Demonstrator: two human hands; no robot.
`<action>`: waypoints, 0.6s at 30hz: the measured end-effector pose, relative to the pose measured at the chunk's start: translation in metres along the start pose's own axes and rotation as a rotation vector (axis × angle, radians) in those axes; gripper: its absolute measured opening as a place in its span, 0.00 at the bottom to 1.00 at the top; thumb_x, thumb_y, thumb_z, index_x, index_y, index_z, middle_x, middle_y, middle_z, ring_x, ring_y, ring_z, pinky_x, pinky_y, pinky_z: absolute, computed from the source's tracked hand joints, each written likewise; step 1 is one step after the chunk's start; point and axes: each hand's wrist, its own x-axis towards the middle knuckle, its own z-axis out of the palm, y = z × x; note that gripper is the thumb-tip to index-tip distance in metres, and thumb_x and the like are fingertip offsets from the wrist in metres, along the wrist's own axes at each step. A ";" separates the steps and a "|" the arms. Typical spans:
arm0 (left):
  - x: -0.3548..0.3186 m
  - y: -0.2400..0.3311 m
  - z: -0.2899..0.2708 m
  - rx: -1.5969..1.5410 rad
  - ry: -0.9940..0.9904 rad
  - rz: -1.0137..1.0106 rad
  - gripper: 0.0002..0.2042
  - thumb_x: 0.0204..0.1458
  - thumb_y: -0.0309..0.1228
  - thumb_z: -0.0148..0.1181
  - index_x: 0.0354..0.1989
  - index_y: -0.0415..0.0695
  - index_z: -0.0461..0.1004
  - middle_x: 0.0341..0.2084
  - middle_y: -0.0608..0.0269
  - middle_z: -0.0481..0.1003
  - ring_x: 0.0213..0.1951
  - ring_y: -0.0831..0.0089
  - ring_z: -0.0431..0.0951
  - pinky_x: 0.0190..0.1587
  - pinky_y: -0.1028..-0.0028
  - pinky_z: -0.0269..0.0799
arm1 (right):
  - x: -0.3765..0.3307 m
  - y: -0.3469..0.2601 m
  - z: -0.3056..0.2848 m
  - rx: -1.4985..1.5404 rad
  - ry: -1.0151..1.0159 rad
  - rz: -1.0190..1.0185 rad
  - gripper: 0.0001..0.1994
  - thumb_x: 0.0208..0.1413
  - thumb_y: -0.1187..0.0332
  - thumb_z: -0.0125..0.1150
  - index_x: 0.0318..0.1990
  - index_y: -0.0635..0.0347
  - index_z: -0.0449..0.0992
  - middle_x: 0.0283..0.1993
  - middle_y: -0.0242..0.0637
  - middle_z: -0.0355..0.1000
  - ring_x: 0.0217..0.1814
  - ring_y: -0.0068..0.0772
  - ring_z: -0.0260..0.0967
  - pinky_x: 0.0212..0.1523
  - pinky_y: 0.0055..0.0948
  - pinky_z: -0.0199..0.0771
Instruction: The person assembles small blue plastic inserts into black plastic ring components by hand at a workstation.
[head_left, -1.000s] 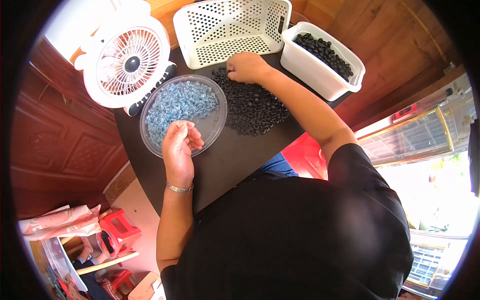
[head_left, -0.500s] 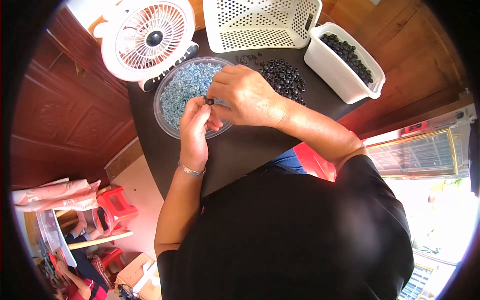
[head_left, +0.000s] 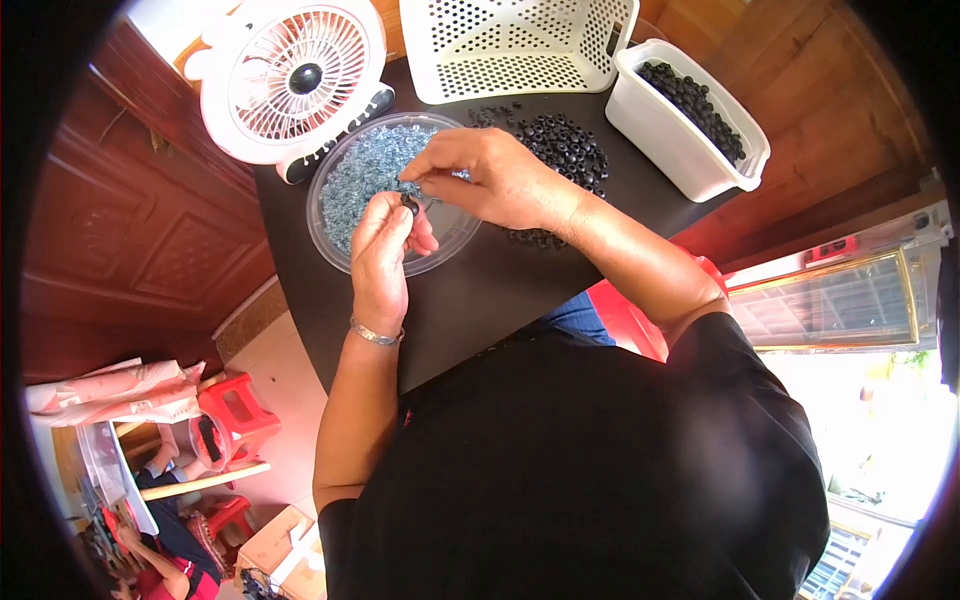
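Observation:
My left hand [head_left: 385, 255] pinches a small black ring-shaped part [head_left: 409, 203] over the clear round bowl [head_left: 335, 243] of pale blue translucent pieces [head_left: 362, 170]. My right hand [head_left: 495, 180] reaches across the bowl and meets the left hand at that part, its fingertips closed on a tiny piece that I cannot make out. A loose heap of black ring parts [head_left: 570, 150] lies on the black table [head_left: 480, 300] just behind my right hand.
A white tub [head_left: 680, 150] filled with black parts stands at the table's right end. A white perforated basket [head_left: 520, 45] lies at the back. A white desk fan [head_left: 290, 80] stands behind the bowl. Red stools [head_left: 235, 410] sit on the floor to the left.
My right hand left the black heap and came over the bowl to meet my left hand. My left hand stayed over the bowl and now holds a black part.

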 end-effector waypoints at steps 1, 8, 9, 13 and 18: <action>0.000 0.000 0.000 -0.003 -0.021 -0.005 0.09 0.60 0.33 0.45 0.36 0.40 0.67 0.26 0.64 0.70 0.27 0.77 0.69 0.33 0.78 0.65 | 0.000 0.002 0.003 0.040 -0.023 0.017 0.09 0.53 0.74 0.59 0.42 0.60 0.77 0.33 0.39 0.73 0.37 0.36 0.73 0.38 0.29 0.73; 0.002 -0.004 -0.005 -0.058 -0.060 -0.021 0.09 0.60 0.33 0.44 0.37 0.40 0.66 0.26 0.64 0.69 0.27 0.77 0.69 0.33 0.78 0.65 | -0.001 0.003 0.007 0.038 -0.082 0.032 0.06 0.53 0.73 0.59 0.39 0.60 0.76 0.35 0.38 0.72 0.37 0.37 0.73 0.36 0.30 0.72; 0.002 -0.005 -0.005 -0.072 -0.056 -0.015 0.09 0.60 0.33 0.45 0.37 0.40 0.66 0.25 0.65 0.69 0.27 0.76 0.69 0.33 0.77 0.65 | -0.001 0.002 0.006 0.038 -0.081 0.034 0.06 0.53 0.73 0.59 0.39 0.60 0.76 0.35 0.38 0.72 0.37 0.37 0.73 0.36 0.30 0.72; 0.003 -0.003 -0.005 -0.102 -0.039 -0.028 0.08 0.60 0.33 0.45 0.36 0.41 0.66 0.24 0.65 0.68 0.27 0.75 0.70 0.33 0.77 0.65 | -0.002 0.001 0.008 -0.011 -0.060 0.000 0.06 0.53 0.71 0.59 0.37 0.61 0.75 0.34 0.37 0.72 0.36 0.37 0.73 0.35 0.30 0.72; 0.003 -0.004 -0.007 -0.140 -0.062 -0.011 0.08 0.60 0.33 0.46 0.36 0.40 0.65 0.24 0.65 0.68 0.27 0.75 0.70 0.33 0.76 0.65 | 0.001 -0.002 0.010 0.063 -0.101 0.131 0.06 0.53 0.71 0.59 0.36 0.62 0.75 0.32 0.35 0.73 0.33 0.28 0.71 0.34 0.28 0.71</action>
